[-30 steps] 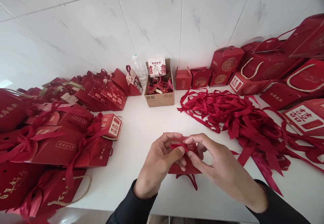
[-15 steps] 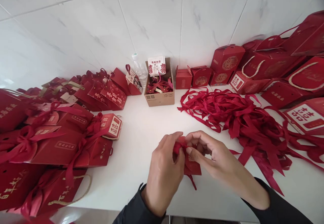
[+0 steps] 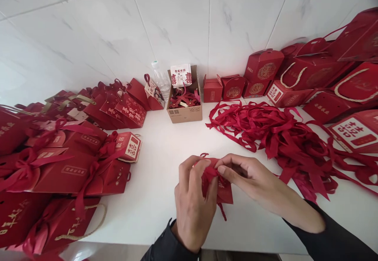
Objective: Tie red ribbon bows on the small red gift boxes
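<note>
At the front of the white table, a small red gift box [image 3: 226, 193] with gold print and red cord handles is partly covered by my hands. A red ribbon [image 3: 211, 172] is gathered in a knot or bow on top of it. My left hand [image 3: 193, 200] curls over the left side, its thumb and fingers closed around the ribbon. From the right, my right hand [image 3: 251, 176] pinches the ribbon between thumb and forefinger. Both hands touch the box top, and the ribbon's ends are largely hidden by the fingers.
A heap of loose red ribbons [image 3: 274, 135] lies to the right. Red gift boxes [image 3: 313, 74] stack behind it; ribbon-tied boxes [image 3: 67, 170] pile at left. A cardboard box [image 3: 185, 114] and a clear plastic bottle [image 3: 161, 79] stand by the tiled wall.
My right hand's forearm has shifted slightly right and down, its fingers still at the ribbon. The ribbon bulges more between the hands, and a cord loop now shows behind the box.
</note>
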The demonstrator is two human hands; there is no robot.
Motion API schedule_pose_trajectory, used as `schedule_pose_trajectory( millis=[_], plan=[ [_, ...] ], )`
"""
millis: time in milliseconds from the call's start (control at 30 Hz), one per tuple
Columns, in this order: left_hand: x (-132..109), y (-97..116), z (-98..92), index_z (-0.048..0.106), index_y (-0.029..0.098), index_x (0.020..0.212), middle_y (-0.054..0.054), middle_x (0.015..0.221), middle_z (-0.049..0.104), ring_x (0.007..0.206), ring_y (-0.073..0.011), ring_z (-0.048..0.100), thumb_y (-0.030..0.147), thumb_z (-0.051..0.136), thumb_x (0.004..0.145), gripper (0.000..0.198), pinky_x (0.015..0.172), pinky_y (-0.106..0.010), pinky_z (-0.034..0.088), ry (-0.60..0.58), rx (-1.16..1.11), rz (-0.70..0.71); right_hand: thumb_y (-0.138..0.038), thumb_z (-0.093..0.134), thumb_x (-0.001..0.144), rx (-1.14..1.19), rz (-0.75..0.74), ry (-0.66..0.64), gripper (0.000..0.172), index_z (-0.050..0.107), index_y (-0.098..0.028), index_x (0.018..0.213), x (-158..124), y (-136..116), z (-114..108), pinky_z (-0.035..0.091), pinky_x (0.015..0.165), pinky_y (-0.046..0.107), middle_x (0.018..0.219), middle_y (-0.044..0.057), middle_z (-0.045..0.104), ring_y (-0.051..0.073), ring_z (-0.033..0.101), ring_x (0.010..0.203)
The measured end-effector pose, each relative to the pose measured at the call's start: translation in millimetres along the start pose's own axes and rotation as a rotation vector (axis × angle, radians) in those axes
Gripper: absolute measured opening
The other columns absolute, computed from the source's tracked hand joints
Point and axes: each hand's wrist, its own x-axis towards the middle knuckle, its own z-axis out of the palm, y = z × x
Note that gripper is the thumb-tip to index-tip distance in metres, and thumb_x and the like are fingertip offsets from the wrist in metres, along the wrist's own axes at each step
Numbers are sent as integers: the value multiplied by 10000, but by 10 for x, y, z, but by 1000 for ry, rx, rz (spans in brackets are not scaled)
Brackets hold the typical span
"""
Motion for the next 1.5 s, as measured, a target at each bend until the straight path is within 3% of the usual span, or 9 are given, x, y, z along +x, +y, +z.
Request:
schedule_pose_trajectory(
  millis=[133,367,567,700,800,967,1133,1300,1500],
  plan=[
    [-18,-28,-39,628,207,1080,-45,1051,666,885,-159,710,76,669,926,206,727,-244,592,11,-4,6,-586,586,1023,-23,30,34,364,674,-240,952,7,-20,-18,336,600,282,805,-47,575,126,428,664],
    [-67,-76,-120,639,213,1025,-6,887,712,784,-147,653,13,663,927,224,709,-258,526,8,9,86,-583,538,1032,-137,43,59,386,665,-239,913,22,-26,-32,289,542,291,735,-51,505,127,350,597],
    [-230,-48,-213,607,218,922,14,796,677,699,-143,609,-14,636,894,235,653,-271,486,-43,31,60,-567,547,1012,-249,49,220,341,640,-248,936,63,85,-80,351,577,309,710,-41,550,158,454,618],
    [-300,1,-237,607,200,1085,-35,945,690,830,-172,627,53,604,919,222,737,-295,520,-92,27,-22,-595,531,1012,-255,37,293,347,631,-266,968,67,108,-58,408,614,321,751,-26,601,182,532,683],
    [-291,38,-214,580,175,1238,-71,1040,696,893,-197,625,132,644,931,316,787,-329,531,-128,24,-41,-597,579,986,-243,15,310,328,637,-277,1023,69,93,-29,458,638,317,819,-21,643,176,566,698],
    [-224,72,-174,602,210,1168,-21,903,695,783,-176,610,53,603,938,278,713,-302,517,-91,-9,-64,-558,613,975,-246,7,283,335,689,-272,1132,74,51,-33,522,702,330,1034,33,752,205,678,835],
    [-238,71,-209,610,209,1189,-24,914,693,780,-158,610,-9,573,926,344,697,-266,532,-83,-68,-36,-540,589,992,-308,8,215,369,727,-266,1197,72,8,-53,528,675,357,992,45,777,200,648,709],
    [-287,72,-208,630,189,1185,-47,963,713,843,-164,633,-38,582,916,356,745,-268,548,-100,-118,73,-493,570,995,-335,-21,148,278,718,-258,984,109,-25,-23,496,642,328,958,17,764,180,620,701],
    [-308,77,-209,631,203,1160,-43,948,711,819,-161,631,-37,556,906,357,717,-266,545,-95,-121,43,-462,533,1004,-399,-43,214,250,651,-250,945,162,-76,-40,382,572,320,775,-19,658,155,495,583]
  ],
)
